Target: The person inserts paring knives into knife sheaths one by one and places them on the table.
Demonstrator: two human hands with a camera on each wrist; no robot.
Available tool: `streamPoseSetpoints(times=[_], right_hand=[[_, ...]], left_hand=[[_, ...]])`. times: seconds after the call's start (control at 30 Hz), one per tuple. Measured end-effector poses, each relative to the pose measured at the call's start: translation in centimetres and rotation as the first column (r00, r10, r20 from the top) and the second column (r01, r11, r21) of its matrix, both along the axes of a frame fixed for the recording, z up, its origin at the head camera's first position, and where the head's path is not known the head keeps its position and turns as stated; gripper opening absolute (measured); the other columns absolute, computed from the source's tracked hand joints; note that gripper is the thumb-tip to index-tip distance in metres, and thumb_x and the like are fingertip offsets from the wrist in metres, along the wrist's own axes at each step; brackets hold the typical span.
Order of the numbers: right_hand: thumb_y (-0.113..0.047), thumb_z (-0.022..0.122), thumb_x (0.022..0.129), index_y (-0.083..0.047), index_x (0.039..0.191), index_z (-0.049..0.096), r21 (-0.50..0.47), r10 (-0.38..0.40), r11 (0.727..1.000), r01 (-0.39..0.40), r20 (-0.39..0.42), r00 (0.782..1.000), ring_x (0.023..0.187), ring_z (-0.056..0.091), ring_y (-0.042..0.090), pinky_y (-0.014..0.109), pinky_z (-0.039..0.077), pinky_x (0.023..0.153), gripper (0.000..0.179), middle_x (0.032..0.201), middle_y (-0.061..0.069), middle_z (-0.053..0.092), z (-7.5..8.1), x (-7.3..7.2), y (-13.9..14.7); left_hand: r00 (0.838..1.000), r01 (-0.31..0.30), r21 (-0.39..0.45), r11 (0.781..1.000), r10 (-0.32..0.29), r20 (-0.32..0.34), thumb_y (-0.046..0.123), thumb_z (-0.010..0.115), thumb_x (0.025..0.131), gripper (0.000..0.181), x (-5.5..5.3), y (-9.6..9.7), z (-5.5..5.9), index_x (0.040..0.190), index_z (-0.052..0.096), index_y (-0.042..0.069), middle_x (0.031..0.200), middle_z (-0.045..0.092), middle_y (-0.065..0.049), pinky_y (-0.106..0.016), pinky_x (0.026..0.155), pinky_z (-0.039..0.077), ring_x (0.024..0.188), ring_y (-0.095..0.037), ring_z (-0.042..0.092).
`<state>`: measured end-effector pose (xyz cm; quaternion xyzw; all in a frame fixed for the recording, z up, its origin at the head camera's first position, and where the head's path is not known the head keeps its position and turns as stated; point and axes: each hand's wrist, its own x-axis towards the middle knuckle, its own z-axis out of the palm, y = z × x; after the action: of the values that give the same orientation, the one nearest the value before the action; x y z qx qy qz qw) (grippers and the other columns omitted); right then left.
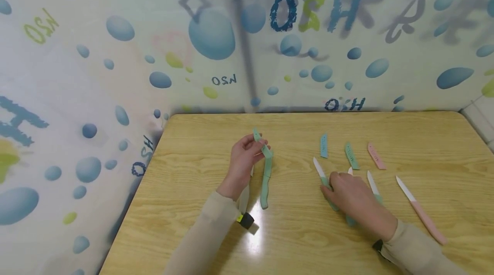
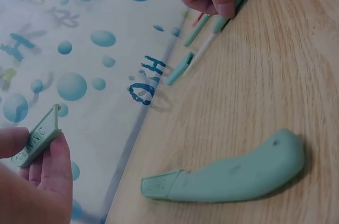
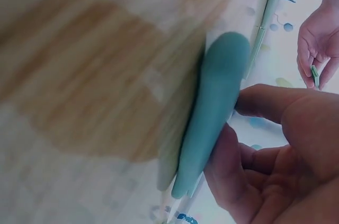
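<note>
My left hand pinches a small green blade cover between thumb and fingers, raised above the table. Below it on the wood lies a green knife with a matching cover over its blade. On the right, my right hand has its thumb and fingertips on the green handle of a knife whose white blade points away from me. Beneath that hand is another knife, mostly hidden, with its white tip showing. A third white-bladed knife with a green handle lies just right of it.
A pink-handled knife lies at the far right. Behind the knives, a blue cover, a green cover and a pink cover are spread on the wooden table. A patterned curtain hangs along the back edge.
</note>
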<state>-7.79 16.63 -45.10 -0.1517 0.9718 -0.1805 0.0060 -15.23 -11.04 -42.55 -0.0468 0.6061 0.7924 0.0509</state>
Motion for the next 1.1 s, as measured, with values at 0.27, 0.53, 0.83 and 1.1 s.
streamPoseSetpoints(times=[0.27, 0.53, 0.83, 1.1], right_hand=[[-0.018, 0.073, 0.094, -0.015, 0.069, 0.045, -0.017, -0.016, 1.000, 0.017, 0.049, 0.999, 0.048, 0.037, 0.011, 0.026, 0.031, 0.043, 0.038, 0.059, -0.004, 0.039, 0.0, 0.1, 0.0], [-0.015, 0.073, 0.091, -0.013, 0.087, 0.050, -0.072, 0.000, 0.997, 0.001, 0.020, 1.000, 0.047, 0.037, 0.008, 0.024, 0.029, 0.041, 0.024, 0.058, -0.007, 0.040, 0.5, 0.6, 0.1], [-0.010, 0.071, 0.094, -0.010, 0.098, 0.055, -0.134, 0.052, 0.989, -0.060, -0.059, 0.997, 0.051, 0.035, 0.002, 0.022, 0.030, 0.042, 0.017, 0.067, -0.011, 0.043, 0.8, 1.1, 0.6], [-0.012, 0.071, 0.093, -0.009, 0.107, 0.061, -0.158, 0.045, 0.986, -0.051, -0.039, 0.998, 0.055, 0.039, 0.003, 0.023, 0.033, 0.045, 0.017, 0.072, -0.010, 0.048, 1.0, 1.5, 0.5]], left_hand=[[1.000, -0.002, 0.038, 0.999, 0.001, 0.017, 0.005, 0.064, 0.103, 0.026, 0.2, 0.2, -0.3, 0.127, 0.059, -0.005, 0.100, 0.070, -0.008, -0.027, 0.081, 0.062, 0.090, -0.016, 0.071], [0.999, 0.030, 0.089, 0.996, -0.032, 0.016, 0.006, 0.062, 0.104, 0.020, 0.6, 0.4, -0.8, 0.122, 0.058, -0.001, 0.103, 0.068, -0.008, -0.029, 0.084, 0.062, 0.092, -0.020, 0.074], [0.997, 0.060, 0.174, 0.983, -0.068, 0.040, 0.003, 0.057, 0.106, 0.023, 1.1, 1.1, -1.1, 0.126, 0.050, -0.004, 0.107, 0.066, -0.011, -0.031, 0.089, 0.061, 0.100, -0.023, 0.075], [0.995, 0.080, 0.206, 0.975, -0.091, 0.048, 0.003, 0.053, 0.107, 0.011, 1.6, 1.9, -1.3, 0.118, 0.050, 0.003, 0.125, 0.070, -0.023, -0.034, 0.094, 0.060, 0.110, -0.027, 0.073]])
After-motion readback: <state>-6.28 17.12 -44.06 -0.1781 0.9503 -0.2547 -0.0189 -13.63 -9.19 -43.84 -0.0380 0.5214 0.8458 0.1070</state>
